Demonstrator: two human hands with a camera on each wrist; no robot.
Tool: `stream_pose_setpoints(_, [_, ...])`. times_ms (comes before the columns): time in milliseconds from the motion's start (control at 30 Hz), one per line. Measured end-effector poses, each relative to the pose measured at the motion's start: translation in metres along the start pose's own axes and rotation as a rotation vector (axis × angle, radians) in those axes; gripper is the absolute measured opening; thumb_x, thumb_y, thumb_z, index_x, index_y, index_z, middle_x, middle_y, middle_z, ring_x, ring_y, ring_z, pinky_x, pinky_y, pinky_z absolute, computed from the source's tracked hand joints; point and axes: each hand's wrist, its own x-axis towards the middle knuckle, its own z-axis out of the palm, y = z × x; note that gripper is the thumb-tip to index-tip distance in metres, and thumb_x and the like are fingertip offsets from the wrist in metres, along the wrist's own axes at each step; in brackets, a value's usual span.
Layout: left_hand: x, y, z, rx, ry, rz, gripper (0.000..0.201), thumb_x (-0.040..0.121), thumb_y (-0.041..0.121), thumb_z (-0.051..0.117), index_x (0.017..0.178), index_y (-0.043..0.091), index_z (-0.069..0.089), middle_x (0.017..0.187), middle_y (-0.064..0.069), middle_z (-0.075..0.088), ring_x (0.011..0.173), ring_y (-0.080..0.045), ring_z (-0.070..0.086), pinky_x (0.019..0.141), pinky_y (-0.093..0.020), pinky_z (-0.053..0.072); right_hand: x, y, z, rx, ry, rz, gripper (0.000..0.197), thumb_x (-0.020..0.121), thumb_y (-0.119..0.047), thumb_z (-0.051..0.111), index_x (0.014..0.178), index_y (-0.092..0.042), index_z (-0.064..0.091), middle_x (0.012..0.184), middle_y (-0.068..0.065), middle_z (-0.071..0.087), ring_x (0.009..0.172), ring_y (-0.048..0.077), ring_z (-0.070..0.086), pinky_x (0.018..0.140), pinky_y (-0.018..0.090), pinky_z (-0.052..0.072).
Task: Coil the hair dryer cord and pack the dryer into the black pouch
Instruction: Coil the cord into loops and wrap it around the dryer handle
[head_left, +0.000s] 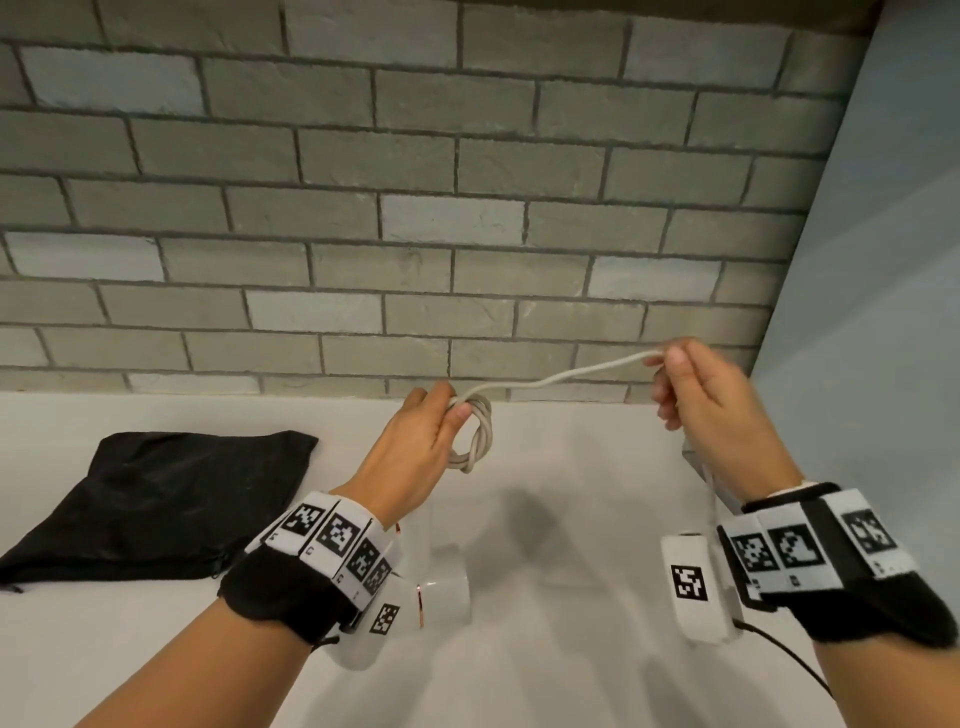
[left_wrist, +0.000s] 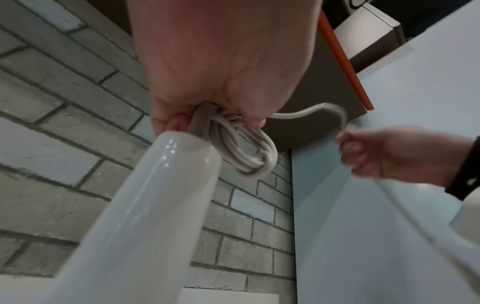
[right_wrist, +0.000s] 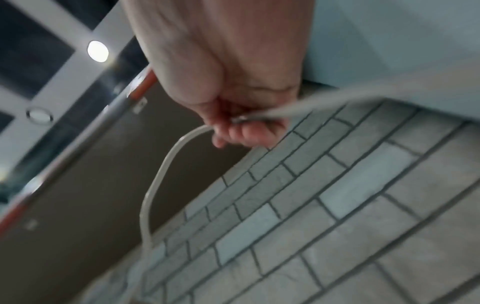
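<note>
Seemingly both hands (head_left: 415, 447) (head_left: 711, 410) grip the cord (head_left: 550, 382) above the dryer (head_left: 447, 577).

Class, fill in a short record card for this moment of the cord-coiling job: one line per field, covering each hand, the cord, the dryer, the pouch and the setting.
Left hand: grips the coiled loops against the dryer handle
Right hand: pinches the free stretch, raised
Cord: pale; several loops hang from the left hand, one length runs across to the right hand
Dryer: white, handle below the left hand
Pouch: black, lying on the counter, left
Counter: white
Wall: grey brick
</note>
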Motion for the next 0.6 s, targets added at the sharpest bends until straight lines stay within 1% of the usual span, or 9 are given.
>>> stream_pose_setpoints(33, [-0.001, -0.001, 0.0, -0.004, 0.011, 0.008, 0.026, 0.095, 0.039, 0.028, 0.089, 0.018, 0.042, 0.08, 0.0, 0.046, 0.069, -0.014, 0.047, 0.054, -0.018, 0.03, -0.003, 0.009, 0.002, -0.043, -0.03, 0.045, 0.023, 0.096, -0.017, 0.033, 0.092, -0.026, 0.053, 0.072, 0.004, 0.056, 0.061, 0.009, 0.051, 0.059, 0.017, 0.041])
stream_pose_setpoints(100, [-0.001, 0.0, 0.003, -0.007, 0.03, 0.015, 0.028, 0.095, 0.039, 0.029, 0.088, 0.016, 0.043, 0.08, -0.002, 0.048, 0.07, -0.017, 0.049, 0.055, -0.019, 0.031, -0.009, 0.016, 0.005, -0.108, -0.119, 0.066, 0.027, 0.09, -0.014, 0.032, 0.101, -0.03, 0.051, 0.081, 0.0, 0.06, 0.073, 0.003, 0.056, 0.07, 0.009, 0.042])
stream_pose_setpoints(200, [-0.001, 0.004, 0.007, -0.022, 0.04, 0.015, 0.03, 0.095, 0.039, 0.03, 0.084, 0.015, 0.044, 0.078, -0.003, 0.048, 0.069, -0.018, 0.049, 0.056, -0.023, 0.036, -0.017, 0.007, 0.02, -0.123, -0.366, 0.083, 0.034, 0.092, -0.011, 0.037, 0.117, -0.028, 0.052, 0.088, -0.006, 0.062, 0.088, 0.002, 0.057, 0.079, 0.015, 0.04])
stream_pose_setpoints(300, [-0.003, 0.009, 0.01, -0.06, 0.046, 0.027, 0.03, 0.095, 0.039, 0.033, 0.081, 0.014, 0.044, 0.074, 0.0, 0.048, 0.066, -0.015, 0.048, 0.056, -0.023, 0.034, -0.023, 0.002, 0.046, -0.274, -0.526, 0.044, 0.04, 0.095, -0.026, 0.039, 0.134, -0.027, 0.039, 0.102, -0.004, 0.053, 0.093, 0.01, 0.051, 0.084, 0.021, 0.036])
stream_pose_setpoints(367, [-0.006, 0.012, 0.012, -0.082, 0.051, 0.049, 0.031, 0.094, 0.039, 0.034, 0.079, 0.014, 0.044, 0.071, 0.003, 0.047, 0.064, -0.012, 0.047, 0.055, -0.019, 0.032, -0.025, 0.001, 0.059, -0.34, -0.492, 0.001, 0.044, 0.094, -0.034, 0.04, 0.137, -0.029, 0.035, 0.105, -0.002, 0.046, 0.093, 0.011, 0.048, 0.085, 0.021, 0.035])
stream_pose_setpoints(433, [-0.009, 0.014, 0.013, -0.102, 0.055, 0.07, 0.033, 0.094, 0.04, 0.034, 0.079, 0.013, 0.045, 0.07, 0.003, 0.047, 0.064, -0.013, 0.047, 0.055, -0.019, 0.032, -0.026, -0.004, 0.07, -0.291, -0.449, -0.004, 0.047, 0.09, -0.039, 0.046, 0.135, -0.028, 0.038, 0.107, -0.002, 0.045, 0.09, 0.012, 0.051, 0.083, 0.02, 0.04])
stream_pose_setpoints(500, [-0.011, 0.016, 0.014, -0.124, 0.043, 0.082, 0.033, 0.094, 0.039, 0.035, 0.079, 0.011, 0.046, 0.071, 0.001, 0.049, 0.065, -0.016, 0.048, 0.057, -0.023, 0.034, -0.027, -0.01, 0.08, -0.244, -0.422, -0.004, 0.049, 0.085, -0.042, 0.054, 0.129, -0.022, 0.043, 0.11, -0.005, 0.041, 0.09, 0.007, 0.05, 0.075, 0.01, 0.04])
stream_pose_setpoints(567, [-0.012, 0.017, 0.015, -0.129, 0.024, 0.092, 0.031, 0.094, 0.039, 0.036, 0.078, 0.013, 0.045, 0.071, 0.001, 0.048, 0.065, -0.015, 0.047, 0.058, -0.024, 0.034, -0.025, -0.013, 0.088, -0.219, -0.388, 0.008, 0.049, 0.081, -0.037, 0.062, 0.122, -0.016, 0.044, 0.11, -0.007, 0.039, 0.089, 0.003, 0.048, 0.067, 0.005, 0.037])
stream_pose_setpoints(600, [-0.012, 0.018, 0.016, -0.127, 0.015, 0.097, 0.03, 0.094, 0.039, 0.036, 0.076, 0.017, 0.043, 0.071, 0.002, 0.047, 0.065, -0.013, 0.046, 0.058, -0.023, 0.033, -0.024, -0.013, 0.091, -0.204, -0.378, 0.026, 0.048, 0.08, -0.031, 0.064, 0.12, -0.015, 0.044, 0.109, -0.006, 0.041, 0.091, 0.006, 0.05, 0.068, 0.006, 0.038])
